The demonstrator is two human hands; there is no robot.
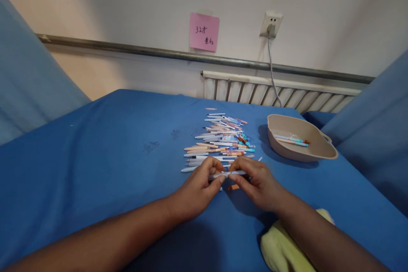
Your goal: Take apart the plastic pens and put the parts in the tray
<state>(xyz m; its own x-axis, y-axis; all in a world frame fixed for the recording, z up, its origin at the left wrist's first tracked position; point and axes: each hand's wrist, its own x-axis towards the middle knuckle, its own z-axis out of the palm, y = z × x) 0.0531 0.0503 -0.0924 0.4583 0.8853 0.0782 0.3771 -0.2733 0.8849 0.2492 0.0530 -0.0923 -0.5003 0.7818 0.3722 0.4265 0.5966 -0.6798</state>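
Between my two hands a pale pen (227, 174) lies level, pinched at both sides of its middle. My left hand (201, 185) is closed on its left part, thumb in front. My right hand (257, 180) closes on its right part in the same way, the thumbs a short gap apart. Just beyond them spreads a long heap of pen parts (219, 138): white, pale blue and orange barrels, caps and thin refills. An orange piece (233, 187) lies on the cloth below the pen, partly hidden by my right hand.
A beige basin (318, 151) with a few pens (291, 140) in it stands to the right. A yellow-green cloth (280, 246) lies under my right forearm. Behind the blue-covered table (105, 148) are a radiator (242, 89), a metal rail (153, 51) and a plugged socket (270, 24).
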